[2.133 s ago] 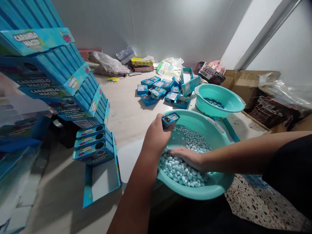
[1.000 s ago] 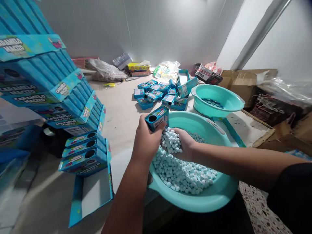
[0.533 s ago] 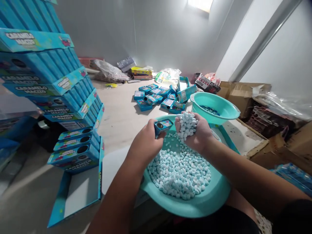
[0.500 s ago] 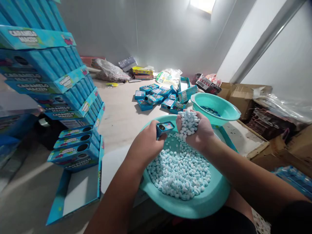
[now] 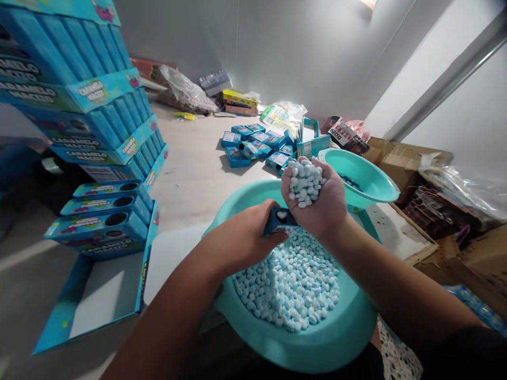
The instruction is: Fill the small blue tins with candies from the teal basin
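Note:
My left hand (image 5: 253, 232) grips a small blue candy box (image 5: 280, 220) whose round top hole faces up; something white shows in the hole. Right beside it, my right hand (image 5: 327, 203) is cupped, palm up, around a heap of pale blue and white candies (image 5: 306, 182). Both hands are over a turquoise basin (image 5: 293, 351), which holds a wide layer of the same candies (image 5: 301, 290). The box's lower part is hidden by my left fingers.
At left, blue display trays of boxes (image 5: 103, 100) rise in a tall stack beside a part-filled tray (image 5: 106, 295). Loose blue boxes (image 5: 257, 145) lie on the table's far side. A second turquoise basin (image 5: 368, 182) and cardboard boxes (image 5: 412, 158) stand at right.
My left hand has brought the box right and down, closer to my right hand. My right hand has risen slightly with its candies. The view has shifted a little.

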The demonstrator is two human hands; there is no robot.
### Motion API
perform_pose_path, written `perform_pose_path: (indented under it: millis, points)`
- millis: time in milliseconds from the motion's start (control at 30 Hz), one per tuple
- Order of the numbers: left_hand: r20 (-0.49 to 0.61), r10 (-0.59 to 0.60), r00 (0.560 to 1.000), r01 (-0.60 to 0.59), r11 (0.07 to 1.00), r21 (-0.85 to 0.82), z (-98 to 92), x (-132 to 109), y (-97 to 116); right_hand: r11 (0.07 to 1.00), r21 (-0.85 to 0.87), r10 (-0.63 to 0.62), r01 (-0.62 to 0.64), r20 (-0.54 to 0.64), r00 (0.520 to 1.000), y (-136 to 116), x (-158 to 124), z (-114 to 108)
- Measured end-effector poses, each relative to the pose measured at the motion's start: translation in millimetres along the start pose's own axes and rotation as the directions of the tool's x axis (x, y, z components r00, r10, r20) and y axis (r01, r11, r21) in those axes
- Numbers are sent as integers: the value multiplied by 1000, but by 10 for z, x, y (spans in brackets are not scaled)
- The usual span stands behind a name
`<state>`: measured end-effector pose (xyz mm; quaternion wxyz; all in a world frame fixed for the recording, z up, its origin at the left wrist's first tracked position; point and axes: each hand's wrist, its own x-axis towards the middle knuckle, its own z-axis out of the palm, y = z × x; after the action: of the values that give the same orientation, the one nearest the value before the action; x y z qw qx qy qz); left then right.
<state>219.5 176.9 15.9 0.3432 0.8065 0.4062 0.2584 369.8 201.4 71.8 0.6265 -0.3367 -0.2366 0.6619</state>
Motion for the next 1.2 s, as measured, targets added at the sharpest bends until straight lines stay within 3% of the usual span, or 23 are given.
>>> perform_pose_path:
  millis: [433, 600, 733, 833, 967, 1200]
  points:
    - [-23, 42, 999, -43, 997, -61, 8, -19, -39, 983, -164, -88, 85, -9, 996, 73, -81, 4]
    - [-27, 73, 997, -75, 995, -68, -5, -21, -46, 955, -247, -159, 165, 44, 986, 51, -74, -12]
    - [-23, 72, 997, -73, 995, -66, -16, -20, -44, 956, -208, -191, 208, 100, 977, 54, -78, -33]
    - [-6, 72, 997, -73, 993, -97, -24, -17, -38, 970, -159, -173, 183, 76, 982, 65, -92, -21]
    - [-14, 122, 992, -123, 983, -133, -31, -17, -33, 962, -205, -178, 179, 21, 984, 78, -119, 9]
    - [-30, 114, 993, -117, 985, -130, -33, -30, -29, 948, -230, -210, 222, 77, 975, 75, -147, 21]
